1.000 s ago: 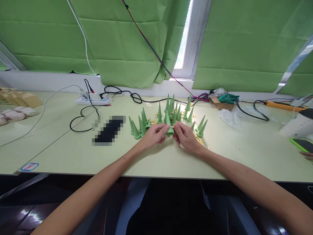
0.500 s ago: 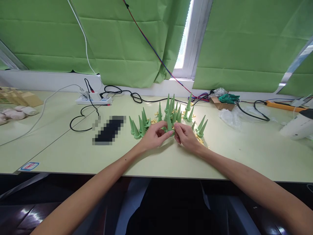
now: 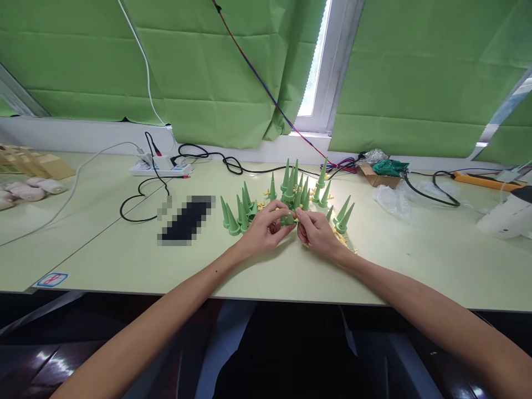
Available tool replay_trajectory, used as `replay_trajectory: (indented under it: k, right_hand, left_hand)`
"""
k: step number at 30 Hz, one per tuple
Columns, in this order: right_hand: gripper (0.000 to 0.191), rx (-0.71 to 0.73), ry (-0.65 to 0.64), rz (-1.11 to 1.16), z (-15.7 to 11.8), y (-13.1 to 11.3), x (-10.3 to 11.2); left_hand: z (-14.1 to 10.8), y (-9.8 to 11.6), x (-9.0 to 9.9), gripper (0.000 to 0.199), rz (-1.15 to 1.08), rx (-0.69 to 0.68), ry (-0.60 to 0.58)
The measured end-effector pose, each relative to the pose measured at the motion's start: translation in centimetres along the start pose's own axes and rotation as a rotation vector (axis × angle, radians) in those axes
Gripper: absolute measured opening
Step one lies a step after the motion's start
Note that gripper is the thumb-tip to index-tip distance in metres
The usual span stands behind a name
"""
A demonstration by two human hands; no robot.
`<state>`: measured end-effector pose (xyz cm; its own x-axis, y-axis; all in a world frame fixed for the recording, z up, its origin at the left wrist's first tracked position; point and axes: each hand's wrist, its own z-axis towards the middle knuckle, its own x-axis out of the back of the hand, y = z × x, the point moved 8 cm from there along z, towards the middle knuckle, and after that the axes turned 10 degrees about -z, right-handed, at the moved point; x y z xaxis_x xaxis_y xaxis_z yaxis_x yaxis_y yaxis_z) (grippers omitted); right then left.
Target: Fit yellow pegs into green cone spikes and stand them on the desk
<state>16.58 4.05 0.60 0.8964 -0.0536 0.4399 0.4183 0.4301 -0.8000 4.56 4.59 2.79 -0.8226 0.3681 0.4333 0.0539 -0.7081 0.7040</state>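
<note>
My left hand (image 3: 268,226) is closed around a green plastic cone (image 3: 287,219), whose point no longer stands upright between the fingers. My right hand (image 3: 315,228) pinches at the cone's right side, where a bit of pale yellow shows by the fingertips; the fingers hide most of that small piece. Just behind both hands stands a cluster of similar green cones (image 3: 298,191), upright on the table. More cones (image 3: 234,219) stand left of my left hand, and a few (image 3: 343,216) stand beyond my right wrist, near small yellow plastic pieces (image 3: 341,238).
A blurred-out dark rectangle (image 3: 188,220) lies on the table (image 3: 415,266) to the left. Behind are a white power strip (image 3: 160,168) and black cables (image 3: 233,165). At right are a cardboard box (image 3: 380,176), clear plastic bags (image 3: 393,202) and a white device (image 3: 505,216).
The cone in my left hand has tipped from upright, so its tall point no longer shows above the fingers. Both hands stay in nearly the same place.
</note>
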Motion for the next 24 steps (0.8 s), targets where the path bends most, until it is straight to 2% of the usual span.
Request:
replay_trajectory:
  k: [5,8,11,13,17,20,24]
  right_hand:
    - [0.058,-0.024,0.046,0.069,-0.1,0.1,0.2]
    - [0.055,-0.038,0.085,0.106,-0.1,0.1,0.5]
    - [0.051,-0.026,0.12,0.126,-0.1,-0.1,0.9]
    - [0.05,-0.012,0.127,0.124,-0.1,-0.2,1.1]
    - [0.049,0.034,0.094,0.085,-0.1,-0.5,0.9]
    - [0.049,0.054,0.048,0.056,-0.2,-0.7,0.5]
    - [0.049,0.047,0.028,0.025,-0.3,-0.7,0.4]
  left_hand:
    - [0.1,-0.1,0.4,0.019,-0.011,0.021,0.06]
    - [0.0,-0.5,0.8,0.026,-0.034,0.1,0.111]
    - [0.0,-1.0,1.1,0.025,-0.083,0.199,0.137]
    - [0.1,-1.4,0.8,0.031,-0.151,0.262,0.106]
    - [0.0,-2.8,-0.4,0.051,-0.366,0.421,-0.032]
    - [-0.3,-3.4,-0.8,0.051,-0.431,0.48,-0.084]
    - [-0.4,-3.5,-0.6,0.047,-0.44,0.482,-0.064]
